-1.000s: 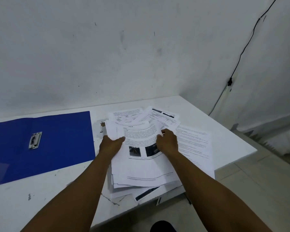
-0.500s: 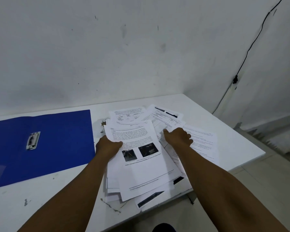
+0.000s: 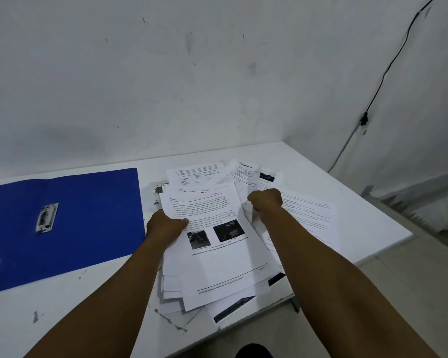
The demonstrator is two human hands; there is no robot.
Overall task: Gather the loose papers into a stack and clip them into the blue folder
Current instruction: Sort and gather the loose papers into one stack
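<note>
Early in the task. Papers (image 3: 217,257) heaped untidily on the worktop (image 3: 321,171), right of centre, edges fanned out at many angles, a few corners hanging over the near edge. Left hand (image 3: 166,227) clamped on the left edge of the top sheets, thumb on the printed page with two dark photos. Right hand (image 3: 265,201) curled shut on a few sheets at the far right of the heap, one of them crumpling upward in the grip. Further sheets lying flat to the right, under and beyond the right forearm, not yet pulled in. Folder (image 3: 88,218) open flat just left of the heap, clip (image 3: 46,217) bare, nothing under it. Left to do, by the look of it: drawing in the strays, squaring the edges, moving the stack onto the folder, clipping it.
</note>
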